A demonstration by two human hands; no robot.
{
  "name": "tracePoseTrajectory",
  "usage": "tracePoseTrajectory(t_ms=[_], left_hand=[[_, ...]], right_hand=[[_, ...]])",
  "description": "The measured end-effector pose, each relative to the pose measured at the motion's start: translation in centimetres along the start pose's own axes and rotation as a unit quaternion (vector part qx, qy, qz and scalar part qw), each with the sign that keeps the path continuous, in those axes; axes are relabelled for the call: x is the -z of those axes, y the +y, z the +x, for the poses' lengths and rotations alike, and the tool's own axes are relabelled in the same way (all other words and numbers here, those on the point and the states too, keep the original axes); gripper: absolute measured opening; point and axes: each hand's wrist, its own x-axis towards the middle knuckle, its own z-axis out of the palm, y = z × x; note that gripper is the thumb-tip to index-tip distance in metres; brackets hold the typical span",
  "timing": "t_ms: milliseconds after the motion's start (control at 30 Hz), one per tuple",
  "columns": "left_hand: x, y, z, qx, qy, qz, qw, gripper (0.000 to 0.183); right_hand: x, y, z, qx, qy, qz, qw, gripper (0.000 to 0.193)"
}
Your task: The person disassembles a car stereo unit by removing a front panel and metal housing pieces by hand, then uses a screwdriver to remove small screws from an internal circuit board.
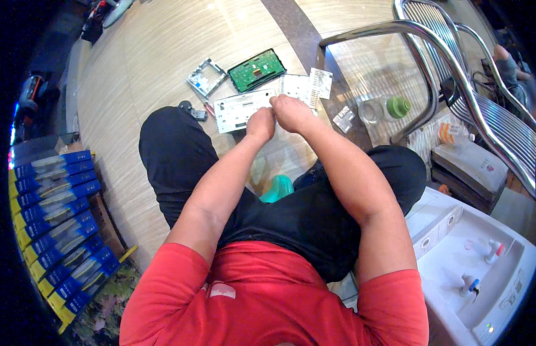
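My left hand (pixel 261 123) and my right hand (pixel 292 113) meet in front of me, fingers pinched together. Whatever they hold is hidden or too small to name. Just left of them, and partly behind the left hand, is a white slotted panel (pixel 230 113). Beyond it lies a green circuit board (pixel 253 74) in a black frame. A whitish open square frame (pixel 205 79) sits to the board's left. White sheet-like pieces with rows of marks (pixel 295 85) are on the floor beyond my right hand. A thin red-handled tool (pixel 209 109) lies by the panel's left edge.
A small black device (pixel 194 111) is by my left knee. At right are a green-lidded clear bottle (pixel 398 107), a metal chair (pixel 429 34), a grey box (pixel 472 164) and a white water dispenser (pixel 452 254). Blue-yellow packs (pixel 66 202) fill a rack at left. Something teal (pixel 278 189) shows between my legs.
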Motion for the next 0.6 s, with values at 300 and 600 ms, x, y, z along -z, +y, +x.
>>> tracePoseTrajectory(t_ms=[300, 600], left_hand=[[0.1, -0.5, 0.6, -0.034, -0.018, -0.012, 0.999, 0.022], [-1.2, -2.3, 1.5, -0.054, -0.006, -0.071, 0.996, 0.021]], right_hand=[[0.4, -0.7, 0.2, -0.050, 0.035, 0.015, 0.998, 0.020], [-0.7, 0.6, 1.1, -0.016, 0.063, 0.125, 0.990, 0.022]])
